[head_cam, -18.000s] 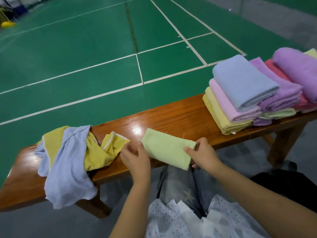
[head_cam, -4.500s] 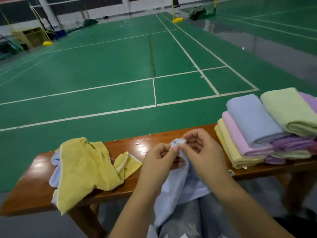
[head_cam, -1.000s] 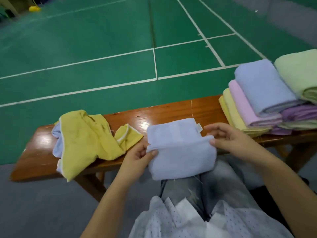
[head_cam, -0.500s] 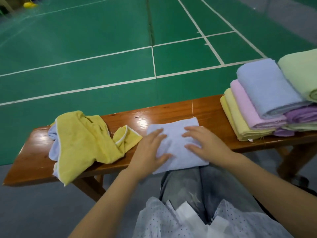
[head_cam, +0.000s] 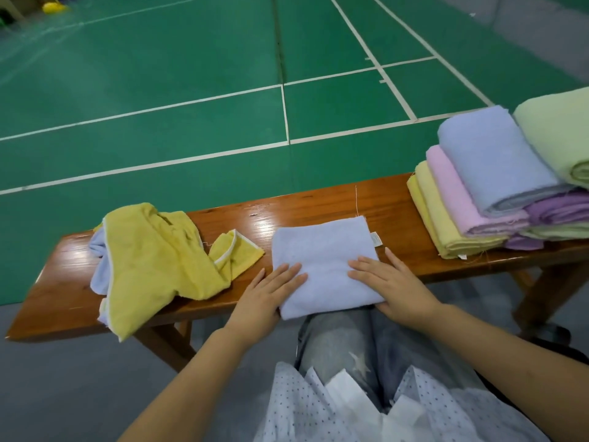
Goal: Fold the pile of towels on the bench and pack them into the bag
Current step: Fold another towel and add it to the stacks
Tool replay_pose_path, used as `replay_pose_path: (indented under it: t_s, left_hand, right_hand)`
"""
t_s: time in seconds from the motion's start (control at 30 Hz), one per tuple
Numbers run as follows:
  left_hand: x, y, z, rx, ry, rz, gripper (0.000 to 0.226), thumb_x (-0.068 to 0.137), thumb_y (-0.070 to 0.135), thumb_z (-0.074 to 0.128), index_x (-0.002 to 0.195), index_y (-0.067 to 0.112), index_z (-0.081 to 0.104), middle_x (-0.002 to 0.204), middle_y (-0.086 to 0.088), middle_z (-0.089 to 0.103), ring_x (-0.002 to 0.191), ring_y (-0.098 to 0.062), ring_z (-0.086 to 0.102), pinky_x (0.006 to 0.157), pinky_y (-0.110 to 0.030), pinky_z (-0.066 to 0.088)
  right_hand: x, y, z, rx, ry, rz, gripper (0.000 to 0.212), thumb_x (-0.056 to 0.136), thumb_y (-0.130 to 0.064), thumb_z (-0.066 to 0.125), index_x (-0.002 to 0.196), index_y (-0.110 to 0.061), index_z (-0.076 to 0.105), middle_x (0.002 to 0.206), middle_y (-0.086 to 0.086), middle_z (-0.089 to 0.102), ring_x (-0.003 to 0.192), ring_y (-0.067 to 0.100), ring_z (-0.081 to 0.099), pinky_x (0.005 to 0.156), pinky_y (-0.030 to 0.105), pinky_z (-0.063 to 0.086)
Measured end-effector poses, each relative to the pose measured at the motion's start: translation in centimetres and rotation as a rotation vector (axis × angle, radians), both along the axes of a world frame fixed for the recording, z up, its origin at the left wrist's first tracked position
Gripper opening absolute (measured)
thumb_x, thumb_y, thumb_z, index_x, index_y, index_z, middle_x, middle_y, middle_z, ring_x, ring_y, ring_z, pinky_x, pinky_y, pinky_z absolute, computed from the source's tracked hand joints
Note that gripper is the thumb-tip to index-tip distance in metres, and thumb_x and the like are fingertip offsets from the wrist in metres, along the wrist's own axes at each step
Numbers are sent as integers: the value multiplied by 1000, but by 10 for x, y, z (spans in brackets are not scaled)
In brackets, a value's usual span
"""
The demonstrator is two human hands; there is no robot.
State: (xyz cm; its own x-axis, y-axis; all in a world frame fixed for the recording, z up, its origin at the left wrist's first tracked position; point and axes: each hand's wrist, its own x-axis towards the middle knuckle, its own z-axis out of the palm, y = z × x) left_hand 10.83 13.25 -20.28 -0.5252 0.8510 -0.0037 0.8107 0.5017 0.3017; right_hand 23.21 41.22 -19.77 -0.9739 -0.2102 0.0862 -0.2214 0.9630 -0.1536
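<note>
Both hands are sliding outward and toward the bottom of the frame: half a second ago they were lying close together on the middle of the pale blue folded terry towel (head_cam: 322, 263), and now the left hand (head_cam: 271, 293) is pressing flat on its lower-left corner while the right hand (head_cam: 393, 283) is pressing flat on its lower-right edge, fingers straight on both and gripping nothing. This smoothing stroke is suggesting, as a judgement, that the fold is finished and the towel is ready to join the others.

Head view: the blue towel is lying at the centre of the glossy brown wooden bench (head_cam: 392, 199), its near edge overhanging toward the person's knees. At centre left, the crumpled yellow towel with white trim (head_cam: 153, 263) is waiting unfolded, a pale blue cloth (head_cam: 97, 250) partly under it. At the right edge, the stack of folded pastel towels (head_cam: 471, 193) is resting on the bench. No bag is identifiable in the frame.

Against the frame one second ago, the towel's upper flap is now lying closed and flat.
</note>
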Motion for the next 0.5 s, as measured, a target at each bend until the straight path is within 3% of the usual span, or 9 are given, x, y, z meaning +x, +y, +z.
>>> replay_pose_path:
  t_s: [0.07, 0.17, 0.2, 0.27, 0.37, 0.43, 0.5]
  left_hand:
    - [-1, -1, 6, 46, -107, 24, 68, 91, 13, 55, 145, 42, 25, 153, 21, 14, 144, -4, 10, 117, -33, 5]
    - [0, -2, 19, 183, -390, 157, 53, 93, 13, 61, 133, 43, 44, 149, 20, 32, 141, 0, 23, 119, -30, 10]
    - [1, -2, 25, 236, -498, 227, 46, 94, 17, 61, 128, 45, 48, 146, 18, 41, 138, 1, 31, 118, -29, 17]
    - [4, 2, 38, 332, -674, 353, 30, 95, 24, 59, 118, 44, 57, 129, 16, 61, 121, 1, 52, 106, -29, 38]
    - [5, 15, 53, 438, -808, 535, 22, 98, 28, 52, 118, 34, 60, 114, 17, 65, 106, 0, 59, 90, -20, 46]
    - [2, 28, 58, 490, -838, 671, 26, 100, 32, 47, 123, 27, 57, 113, 16, 62, 107, -3, 57, 82, -14, 44]
    - [-4, 40, 59, 480, -794, 770, 32, 101, 36, 42, 127, 22, 55, 113, 11, 60, 107, -9, 55, 81, -18, 43]
  right_hand:
    - [5, 2, 1, -138, 29, -40, 60, 60, -10, 81, 116, -21, 64, 127, -2, 62, 122, 17, 56, 111, 52, 16]
    - [8, 5, 14, -412, 12, -161, 38, 74, -10, 71, 109, -23, 66, 119, -4, 65, 115, 3, 55, 116, 39, 9]
    - [8, 6, 19, -511, -10, -207, 32, 77, -11, 69, 105, -26, 65, 112, -8, 67, 107, -6, 55, 118, 35, 8]
    - [5, 7, 32, -679, -74, -283, 22, 82, -14, 66, 95, -31, 61, 95, -17, 66, 93, -8, 57, 117, 30, 15]
    - [-6, 5, 48, -870, -114, -372, 17, 88, -23, 65, 102, -29, 60, 93, -14, 64, 88, 1, 59, 90, 22, 43]
    - [-19, 2, 55, -937, -131, -450, 24, 91, -29, 62, 113, -29, 53, 93, -10, 62, 87, 5, 60, 73, 19, 47]
    - [-34, 0, 55, -970, -121, -542, 34, 94, -34, 56, 126, -26, 46, 95, -4, 62, 89, 9, 61, 70, 19, 50]
